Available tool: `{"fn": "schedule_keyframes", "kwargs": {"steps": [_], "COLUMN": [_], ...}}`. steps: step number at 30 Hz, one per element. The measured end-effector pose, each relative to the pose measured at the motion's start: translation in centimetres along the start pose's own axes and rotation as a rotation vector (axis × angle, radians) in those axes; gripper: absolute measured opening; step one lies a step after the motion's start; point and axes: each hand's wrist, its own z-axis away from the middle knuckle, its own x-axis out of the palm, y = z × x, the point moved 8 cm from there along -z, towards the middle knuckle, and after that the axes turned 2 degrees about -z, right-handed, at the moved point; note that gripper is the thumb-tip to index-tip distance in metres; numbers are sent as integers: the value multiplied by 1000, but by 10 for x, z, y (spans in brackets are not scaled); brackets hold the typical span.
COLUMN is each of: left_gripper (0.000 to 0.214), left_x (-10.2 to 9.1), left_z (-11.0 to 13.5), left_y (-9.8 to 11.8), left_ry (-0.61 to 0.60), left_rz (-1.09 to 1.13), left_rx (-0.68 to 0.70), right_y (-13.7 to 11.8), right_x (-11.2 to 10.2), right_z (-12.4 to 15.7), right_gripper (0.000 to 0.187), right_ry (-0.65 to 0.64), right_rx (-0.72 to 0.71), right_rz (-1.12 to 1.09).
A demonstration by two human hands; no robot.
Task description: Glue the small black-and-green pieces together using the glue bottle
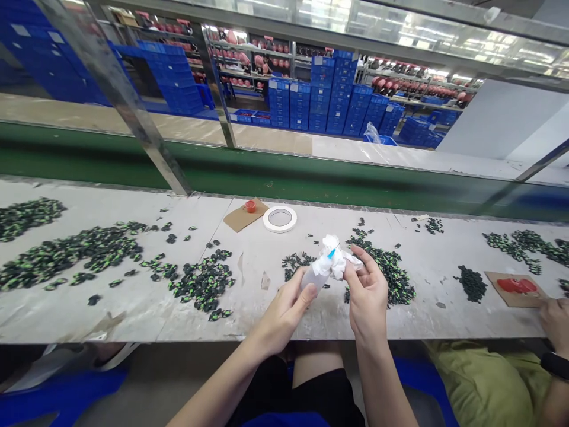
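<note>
My left hand (pixel 284 311) is closed around a small white squeeze bottle (pixel 316 274) with a thin blue tip (pixel 332 253), tilted up to the right. My right hand (pixel 367 293) pinches a crumpled white tissue (pixel 334 255) against the bottle's tip. Both hands hover over the front of the worktable (pixel 133 308). Just behind them lies a heap of small black-and-green parts (pixel 391 273), with a smaller cluster (pixel 296 261) to the left of the bottle.
More black-and-green parts lie in piles at left (pixel 66 252), at centre-left (pixel 202 284) and at far right (pixel 524 244). A tape roll (pixel 280 219) and a red cap on cardboard (pixel 250 206) sit behind. Another person's hand (pixel 555 323) is near red pieces on cardboard (pixel 515 286). A green conveyor (pixel 284 175) runs beyond.
</note>
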Motion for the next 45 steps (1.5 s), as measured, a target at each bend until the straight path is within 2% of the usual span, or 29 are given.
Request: {"fn": "schedule_keyframes", "kwargs": {"steps": [5,10,14,18,21,24,27,31,34,38,42,45], "left_gripper": [33,31,32,32,31,32,34,33,32,33,32,30], "left_x": [2,1,1,-5,-11,-14,-9,-3,2,5,4,6], "left_z": [-1,-2,-3,-11,-16,-16,-11,-5,-5,-6,-2,0], "left_y": [4,5,6,-3,-13,-23,-28,-18,-14,-12,-1,4], "left_ry": [95,284,388,436,417,336,220,188,166,182,349,459], "left_rz": [-226,-499,-717,-835,-762,-546,-307,-103,-104,-337,-669,-878], "left_rx": [60,170,260,230,157,42,-60,-31,11,120,315,377], "right_y": [2,0,1,5,3,-4,-6,-1,1,0,2,5], "right_x": [-2,-4,-3,3,3,-12,-26,-22,-12,-3,-2,-4], "right_z": [0,4,7,12,14,14,10,5,4,6,8,10], "right_gripper": [43,45,46,46,47,49,50,52,51,46,45,44], "right_ry": [41,103,123,103,96,193,279,259,212,166,185,225], "right_rx": [-8,-42,-77,-74,-70,-94,-92,-60,-46,-34,-35,-58], "right_rz": [3,29,42,46,41,57,82,65,45,19,20,33]}}
